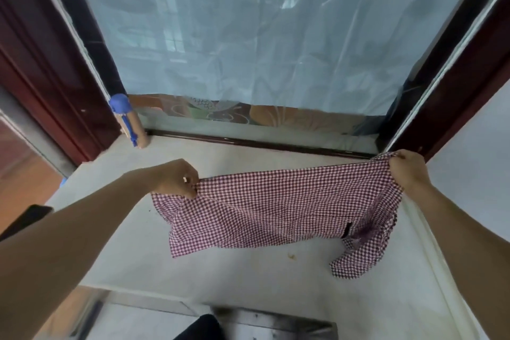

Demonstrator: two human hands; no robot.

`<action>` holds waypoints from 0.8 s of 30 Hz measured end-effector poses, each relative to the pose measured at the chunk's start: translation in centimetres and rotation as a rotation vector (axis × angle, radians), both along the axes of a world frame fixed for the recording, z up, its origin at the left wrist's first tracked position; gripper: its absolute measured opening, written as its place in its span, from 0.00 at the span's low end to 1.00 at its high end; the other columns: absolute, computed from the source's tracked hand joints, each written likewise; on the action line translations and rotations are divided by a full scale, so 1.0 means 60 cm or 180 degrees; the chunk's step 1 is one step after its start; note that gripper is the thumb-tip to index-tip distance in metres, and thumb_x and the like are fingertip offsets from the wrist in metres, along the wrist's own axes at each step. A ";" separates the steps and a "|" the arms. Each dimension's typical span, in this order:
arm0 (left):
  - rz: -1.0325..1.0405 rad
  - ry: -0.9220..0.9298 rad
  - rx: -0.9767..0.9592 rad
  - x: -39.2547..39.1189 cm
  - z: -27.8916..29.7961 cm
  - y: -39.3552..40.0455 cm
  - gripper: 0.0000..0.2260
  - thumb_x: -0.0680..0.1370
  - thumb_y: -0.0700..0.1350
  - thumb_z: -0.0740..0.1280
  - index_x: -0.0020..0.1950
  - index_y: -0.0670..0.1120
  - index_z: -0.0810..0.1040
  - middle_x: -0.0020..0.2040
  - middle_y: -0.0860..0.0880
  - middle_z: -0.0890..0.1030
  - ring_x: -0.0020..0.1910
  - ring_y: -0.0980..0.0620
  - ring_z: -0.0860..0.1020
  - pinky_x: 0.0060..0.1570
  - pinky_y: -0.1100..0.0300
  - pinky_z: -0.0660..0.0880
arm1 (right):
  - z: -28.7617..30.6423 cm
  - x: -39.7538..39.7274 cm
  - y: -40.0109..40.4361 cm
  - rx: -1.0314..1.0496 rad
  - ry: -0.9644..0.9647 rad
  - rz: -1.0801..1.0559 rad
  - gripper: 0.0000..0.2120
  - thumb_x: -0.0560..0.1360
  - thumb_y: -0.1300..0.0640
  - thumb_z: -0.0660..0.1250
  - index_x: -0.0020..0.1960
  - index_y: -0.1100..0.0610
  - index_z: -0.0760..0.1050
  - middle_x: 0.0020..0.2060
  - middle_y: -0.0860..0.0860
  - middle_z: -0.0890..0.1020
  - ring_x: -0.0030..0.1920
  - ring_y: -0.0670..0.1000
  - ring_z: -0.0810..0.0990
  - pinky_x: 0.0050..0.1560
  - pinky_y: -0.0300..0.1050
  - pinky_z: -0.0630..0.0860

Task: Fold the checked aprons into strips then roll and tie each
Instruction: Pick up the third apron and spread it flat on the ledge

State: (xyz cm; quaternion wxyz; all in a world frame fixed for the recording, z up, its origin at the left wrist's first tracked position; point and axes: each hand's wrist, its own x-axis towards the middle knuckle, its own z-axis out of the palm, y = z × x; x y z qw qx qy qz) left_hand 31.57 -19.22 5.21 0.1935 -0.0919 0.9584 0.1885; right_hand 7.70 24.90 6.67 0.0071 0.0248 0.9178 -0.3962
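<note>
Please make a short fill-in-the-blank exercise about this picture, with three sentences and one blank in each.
1. Both hands hold up the checked apron by its ____ edge.
2. The right hand grips the end nearest the ____ wall.
3. The lint roller by the window has a ____ handle.

Missing words: top; white; blue
</note>
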 end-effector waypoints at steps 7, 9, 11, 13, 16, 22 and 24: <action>-0.0309 0.0128 -0.0795 -0.014 -0.049 0.004 0.18 0.78 0.57 0.65 0.49 0.41 0.82 0.46 0.46 0.83 0.45 0.49 0.79 0.44 0.58 0.74 | -0.008 0.036 -0.006 0.0153 0.0022 -0.0280 0.12 0.71 0.59 0.62 0.46 0.64 0.81 0.41 0.59 0.79 0.45 0.59 0.76 0.46 0.47 0.69; 0.0015 0.0413 -0.0774 -0.018 -0.060 -0.012 0.21 0.80 0.58 0.62 0.48 0.41 0.83 0.43 0.46 0.84 0.41 0.49 0.80 0.43 0.57 0.75 | -0.013 0.050 -0.011 0.0269 0.0030 -0.0359 0.15 0.63 0.53 0.59 0.41 0.60 0.79 0.40 0.60 0.80 0.46 0.62 0.78 0.46 0.48 0.70; 0.0511 0.0755 -0.0543 -0.025 -0.072 -0.036 0.21 0.81 0.56 0.61 0.46 0.41 0.84 0.41 0.46 0.84 0.38 0.49 0.79 0.42 0.57 0.76 | -0.016 0.061 -0.021 0.0347 -0.0020 -0.0457 0.16 0.60 0.51 0.58 0.39 0.58 0.78 0.40 0.60 0.81 0.47 0.63 0.79 0.46 0.48 0.72; 0.0910 0.0916 -0.0334 -0.030 -0.083 -0.062 0.19 0.81 0.54 0.62 0.46 0.40 0.84 0.40 0.45 0.83 0.38 0.49 0.79 0.40 0.58 0.76 | -0.012 0.077 -0.039 0.0498 0.0022 -0.0459 0.14 0.60 0.50 0.58 0.38 0.56 0.76 0.40 0.60 0.80 0.47 0.63 0.80 0.49 0.51 0.74; 0.0992 0.0958 -0.0471 -0.031 -0.090 -0.103 0.17 0.78 0.55 0.67 0.45 0.41 0.84 0.38 0.48 0.81 0.41 0.48 0.79 0.38 0.59 0.72 | -0.008 0.102 -0.062 0.0757 0.0103 -0.0396 0.13 0.60 0.51 0.58 0.37 0.57 0.77 0.37 0.58 0.80 0.45 0.64 0.80 0.51 0.52 0.76; 0.1562 0.1484 -0.0428 -0.040 -0.058 -0.176 0.21 0.74 0.59 0.70 0.34 0.42 0.79 0.29 0.50 0.73 0.32 0.48 0.74 0.32 0.58 0.66 | -0.006 0.132 -0.104 0.0671 0.0215 -0.0713 0.11 0.71 0.60 0.71 0.51 0.63 0.84 0.46 0.63 0.84 0.51 0.64 0.82 0.56 0.47 0.75; 0.1658 0.1698 -0.0325 -0.047 -0.038 -0.200 0.23 0.73 0.58 0.72 0.28 0.42 0.74 0.26 0.47 0.73 0.26 0.51 0.70 0.28 0.57 0.62 | 0.003 0.146 -0.124 0.0575 0.0360 -0.0846 0.16 0.70 0.53 0.69 0.51 0.63 0.84 0.47 0.63 0.84 0.52 0.64 0.81 0.57 0.49 0.76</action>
